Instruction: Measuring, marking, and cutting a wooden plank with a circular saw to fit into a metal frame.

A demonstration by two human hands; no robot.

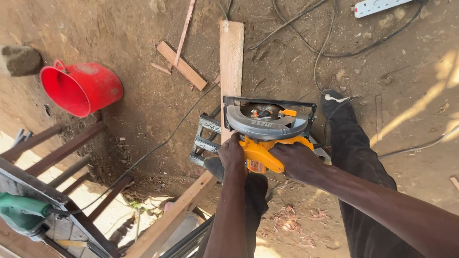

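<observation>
Hands clamped on yellow circular saw: left hand at its near left side, right hand on rear handle. Saw atop long plank, apparently across metal stand.

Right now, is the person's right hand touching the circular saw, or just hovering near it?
Touching. The head view shows the right hand wrapped around the orange handle of the circular saw, no gap visible. The left hand grips it too.

Two hands, the left hand and the right hand, one circular saw, one long plank, one red bucket, one power strip and one green power tool.
</observation>
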